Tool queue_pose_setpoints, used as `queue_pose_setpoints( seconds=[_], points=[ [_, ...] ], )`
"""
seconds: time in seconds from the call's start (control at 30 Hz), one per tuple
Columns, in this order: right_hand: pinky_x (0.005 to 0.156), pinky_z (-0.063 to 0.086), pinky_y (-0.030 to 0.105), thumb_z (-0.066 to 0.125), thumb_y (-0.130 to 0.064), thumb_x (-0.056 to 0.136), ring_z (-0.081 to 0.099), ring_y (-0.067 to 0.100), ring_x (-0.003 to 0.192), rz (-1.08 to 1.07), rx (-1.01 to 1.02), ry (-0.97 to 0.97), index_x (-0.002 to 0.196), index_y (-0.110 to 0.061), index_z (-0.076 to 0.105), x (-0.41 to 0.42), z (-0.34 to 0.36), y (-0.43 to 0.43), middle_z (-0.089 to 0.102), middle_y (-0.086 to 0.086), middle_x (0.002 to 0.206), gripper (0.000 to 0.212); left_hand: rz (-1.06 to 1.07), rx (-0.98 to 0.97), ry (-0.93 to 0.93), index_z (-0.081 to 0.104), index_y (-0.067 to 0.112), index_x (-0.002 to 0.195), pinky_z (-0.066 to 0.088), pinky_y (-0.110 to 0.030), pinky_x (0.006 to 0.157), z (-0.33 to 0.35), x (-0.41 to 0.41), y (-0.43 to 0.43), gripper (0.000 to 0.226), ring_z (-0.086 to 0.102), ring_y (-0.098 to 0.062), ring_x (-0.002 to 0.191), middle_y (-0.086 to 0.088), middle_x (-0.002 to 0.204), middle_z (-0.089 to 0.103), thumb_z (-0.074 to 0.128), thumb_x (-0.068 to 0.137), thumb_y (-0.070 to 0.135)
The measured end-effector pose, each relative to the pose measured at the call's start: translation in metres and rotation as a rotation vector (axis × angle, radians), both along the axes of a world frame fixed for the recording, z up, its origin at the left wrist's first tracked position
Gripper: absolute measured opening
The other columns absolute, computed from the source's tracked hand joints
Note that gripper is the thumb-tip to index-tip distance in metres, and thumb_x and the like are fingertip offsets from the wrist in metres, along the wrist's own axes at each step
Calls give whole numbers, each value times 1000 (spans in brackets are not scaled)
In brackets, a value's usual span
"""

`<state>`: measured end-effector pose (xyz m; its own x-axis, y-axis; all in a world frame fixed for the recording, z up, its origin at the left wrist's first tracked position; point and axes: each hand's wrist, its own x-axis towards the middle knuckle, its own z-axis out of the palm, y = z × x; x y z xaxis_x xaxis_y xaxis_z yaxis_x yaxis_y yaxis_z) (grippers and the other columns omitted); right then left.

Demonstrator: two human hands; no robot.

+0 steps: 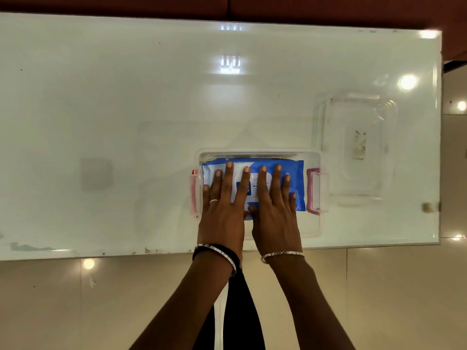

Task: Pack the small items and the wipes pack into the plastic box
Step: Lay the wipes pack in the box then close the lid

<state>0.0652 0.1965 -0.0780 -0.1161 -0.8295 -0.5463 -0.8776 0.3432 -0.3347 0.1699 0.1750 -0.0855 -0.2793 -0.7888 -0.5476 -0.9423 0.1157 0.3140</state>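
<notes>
A clear plastic box with pink side latches sits near the table's front edge. Inside it lies a blue and white wipes pack, filling most of the box. My left hand and my right hand lie flat on top of the pack, side by side, fingers spread and pointing away from me. The hands cover the middle of the pack. Whatever lies beneath the pack is hidden; a dark strip shows along its far edge.
The box's clear lid lies flat on the white glossy table, just right of and behind the box. The table's right edge is close beyond the lid. Tiled floor lies below the front edge.
</notes>
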Motion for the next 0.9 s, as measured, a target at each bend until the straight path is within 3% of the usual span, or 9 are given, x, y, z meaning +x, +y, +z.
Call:
queue_pose_setpoints(
  seconds=[0.3, 0.47, 0.53, 0.57, 0.6, 0.63, 0.7, 0.77, 0.9],
  points=[
    [121, -9, 54, 42, -22, 99, -33, 34, 144, 123, 101, 62, 141, -21, -34, -5, -4, -10, -37, 12, 156, 87, -11, 71, -5, -36, 30, 136, -9, -42, 112, -10, -2, -7, 96, -34, -23, 134, -3, 144, -44, 51, 94, 34],
    [122, -5, 51, 42, -23, 102, -27, 31, 147, 120, 139, -72, 151, -21, -22, -13, 6, -16, -33, 9, 158, 81, -17, 67, -6, -30, 28, 140, 1, -43, 118, 3, -3, -7, 91, -19, -27, 146, -8, 156, -30, 47, 95, 40],
    [123, 17, 43, 44, -23, 103, 3, 27, 153, -18, 98, -277, 156, -17, 5, -23, 18, -20, -5, 10, 165, 66, 21, 8, 27, -10, 25, 149, 9, -41, 119, 15, -4, -7, 81, -5, -26, 149, -8, 161, -11, 48, 95, 40],
    [114, 36, 36, 46, -22, 103, 33, 25, 145, -111, 2, -362, 152, -13, 28, -31, 26, -21, 26, 13, 161, 54, 50, -44, 57, 13, 22, 152, 16, -40, 118, 24, -6, -9, 69, 6, -25, 149, -9, 162, 8, 49, 95, 38],
    [99, 48, 29, 48, -22, 102, 58, 21, 125, -208, -115, -405, 140, -11, 50, -39, 32, -22, 56, 13, 141, 40, 70, -119, 96, 41, 18, 143, 26, -40, 115, 32, -8, -13, 53, 23, -25, 146, -9, 156, 31, 53, 94, 34],
    [87, 53, 25, 50, -22, 101, 69, 15, 103, -322, -211, -436, 127, -12, 63, -48, 39, -22, 71, 8, 118, 31, 70, -211, 131, 61, 14, 125, 37, -42, 110, 38, -11, -16, 36, 42, -27, 137, -9, 142, 52, 58, 93, 28],
    [76, 58, 25, 52, -23, 100, 74, 11, 84, -579, -304, -523, 112, -13, 71, -66, 47, -22, 78, 3, 92, 24, 59, -375, 195, 72, 11, 97, 55, -40, 89, 46, -19, -27, 13, 67, -28, 105, -8, 106, 73, 65, 88, 17],
    [68, 59, 24, 53, -23, 100, 75, 11, 77, -801, -394, -517, 105, -14, 72, -91, 47, -18, 77, 2, 82, 21, 61, -405, 273, 71, 12, 90, 56, -36, 74, 53, -34, -48, 6, 69, -25, 83, -4, 88, 74, 65, 88, 12],
    [71, 59, 37, 56, -22, 96, 73, 18, 80, -1231, -443, -304, 94, -23, 71, -138, 27, -2, 76, 7, 83, 16, 25, -427, 382, 69, 13, 91, 50, -33, 71, 54, -81, -100, 13, 64, -23, 78, -3, 85, 72, 57, 93, 17]
  ],
)
